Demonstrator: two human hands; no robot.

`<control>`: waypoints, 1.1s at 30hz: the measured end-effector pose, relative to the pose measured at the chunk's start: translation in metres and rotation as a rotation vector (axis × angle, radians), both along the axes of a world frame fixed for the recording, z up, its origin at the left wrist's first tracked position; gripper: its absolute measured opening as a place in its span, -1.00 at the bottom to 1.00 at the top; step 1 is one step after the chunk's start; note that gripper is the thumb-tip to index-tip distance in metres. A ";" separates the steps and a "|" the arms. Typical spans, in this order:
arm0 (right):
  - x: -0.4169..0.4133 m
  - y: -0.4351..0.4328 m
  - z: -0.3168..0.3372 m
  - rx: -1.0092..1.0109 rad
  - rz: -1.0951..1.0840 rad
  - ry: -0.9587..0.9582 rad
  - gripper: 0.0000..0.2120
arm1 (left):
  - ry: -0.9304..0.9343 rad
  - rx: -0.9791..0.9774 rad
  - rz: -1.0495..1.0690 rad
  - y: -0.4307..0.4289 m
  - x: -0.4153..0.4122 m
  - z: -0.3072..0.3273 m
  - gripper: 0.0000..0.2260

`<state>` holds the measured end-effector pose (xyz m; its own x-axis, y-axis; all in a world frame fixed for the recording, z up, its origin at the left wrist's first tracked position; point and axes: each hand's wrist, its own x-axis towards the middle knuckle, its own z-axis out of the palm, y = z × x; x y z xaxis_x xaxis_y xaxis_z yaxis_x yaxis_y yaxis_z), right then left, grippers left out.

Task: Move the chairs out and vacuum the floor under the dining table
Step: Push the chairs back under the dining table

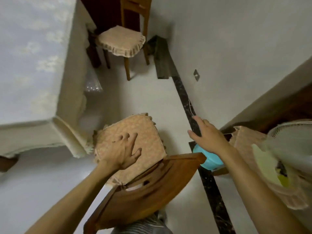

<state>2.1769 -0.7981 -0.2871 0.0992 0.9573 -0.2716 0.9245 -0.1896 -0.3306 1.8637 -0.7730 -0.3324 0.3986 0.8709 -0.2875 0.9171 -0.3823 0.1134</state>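
Here's the dining table (30, 56), draped in a pale patterned cloth that hangs down over its edges, and just off its near corner stands the chair (152, 186), wooden back toward the camera, seat turned toward the table. The left hand (125, 150) lies palm-down on that chair's peach frilled cushion (135, 129), fingers spread wide with the tips sinking a little into the padding and the thumb splayed out to the side. The right hand (208, 135) hangs in the air on the far side of the chair from the table, fingers straight and loosely side by side, thumb apart, gripping nothing; whether it touches anything below, I can't tell. Under it sits a blue tub (211, 160), partly hidden by the wrist, resting by a dark strip (183, 97) that runs along the foot of the wall (236, 39). A second chair (135, 14) with the same sort of frilled cushion stands at the table's far end, close against it. The pale floor (143, 92) stretches between the two chairs. Farthest from the table, beyond the right arm, a white fan (290, 141) shows, blurred.
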 end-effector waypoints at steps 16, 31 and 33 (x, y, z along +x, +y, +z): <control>-0.081 0.108 -0.136 -0.620 0.542 -0.157 -0.37 | 0.038 -0.424 0.381 -0.014 -0.065 -0.111 -0.39; -0.070 0.084 -0.241 -1.268 0.515 -0.285 -0.02 | 0.148 -1.254 0.540 -0.043 -0.065 -0.173 -0.13; -0.068 0.087 -0.247 -1.303 0.498 -0.270 -0.02 | 0.145 -1.278 0.560 -0.040 -0.062 -0.176 -0.12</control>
